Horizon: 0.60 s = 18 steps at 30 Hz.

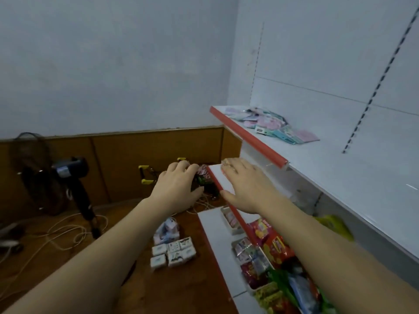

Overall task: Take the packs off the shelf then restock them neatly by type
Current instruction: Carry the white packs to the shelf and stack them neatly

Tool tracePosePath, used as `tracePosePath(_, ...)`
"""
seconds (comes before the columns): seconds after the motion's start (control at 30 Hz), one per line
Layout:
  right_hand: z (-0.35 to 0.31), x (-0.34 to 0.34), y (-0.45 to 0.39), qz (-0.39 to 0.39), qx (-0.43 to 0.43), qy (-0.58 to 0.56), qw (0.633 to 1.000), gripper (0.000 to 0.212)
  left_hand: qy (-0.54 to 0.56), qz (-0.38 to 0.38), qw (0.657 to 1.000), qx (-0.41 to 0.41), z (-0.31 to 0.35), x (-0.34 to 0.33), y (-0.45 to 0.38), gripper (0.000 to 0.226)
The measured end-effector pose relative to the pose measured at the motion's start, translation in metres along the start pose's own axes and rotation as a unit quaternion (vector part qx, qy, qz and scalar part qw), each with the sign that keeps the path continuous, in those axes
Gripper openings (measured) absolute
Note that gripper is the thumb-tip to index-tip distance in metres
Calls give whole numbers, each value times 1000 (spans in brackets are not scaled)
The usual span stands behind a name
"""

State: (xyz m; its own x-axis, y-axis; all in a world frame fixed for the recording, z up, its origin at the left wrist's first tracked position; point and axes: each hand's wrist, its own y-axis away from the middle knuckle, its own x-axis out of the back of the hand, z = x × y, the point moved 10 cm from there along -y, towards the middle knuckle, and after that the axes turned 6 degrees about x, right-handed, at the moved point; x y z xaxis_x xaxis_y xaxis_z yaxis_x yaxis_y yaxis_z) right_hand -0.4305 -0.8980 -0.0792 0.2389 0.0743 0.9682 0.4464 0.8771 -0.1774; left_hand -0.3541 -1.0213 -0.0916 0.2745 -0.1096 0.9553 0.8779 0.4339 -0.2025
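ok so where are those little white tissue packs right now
In the head view, the white tissue packs sit clustered on the brown floor, low and centre, just left of the bottom shelf and below the left hand.

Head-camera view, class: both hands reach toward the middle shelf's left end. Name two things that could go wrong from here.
1. The left hand grips dark snack packs beyond the red-edged white middle shelf; one might drop to the wooden floor.
2. The right forearm crosses above the crowded red and green snack bags below; lowering it might knock them off.
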Motion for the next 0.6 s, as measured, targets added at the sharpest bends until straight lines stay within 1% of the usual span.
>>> tracePosePath(0.1,-20,-40,-44,-20,29,-15,999,70,-8,-21,999,24,-45,-28,-17,67)
tracePosePath(0.23,-35,-110,-103,-53,70,-43,995,73,-20,-67,996,55,-96,-83,-49,70)
tracePosePath(0.43,-24,-221,-188,-110,95,-87,986,72,-21,-141,984,103,-155,-178,-113,69)
tracePosePath(0.6,-13,-314,-241,-176,113,-95,973,70,-8,-193,972,132,-193,-258,-164,65)
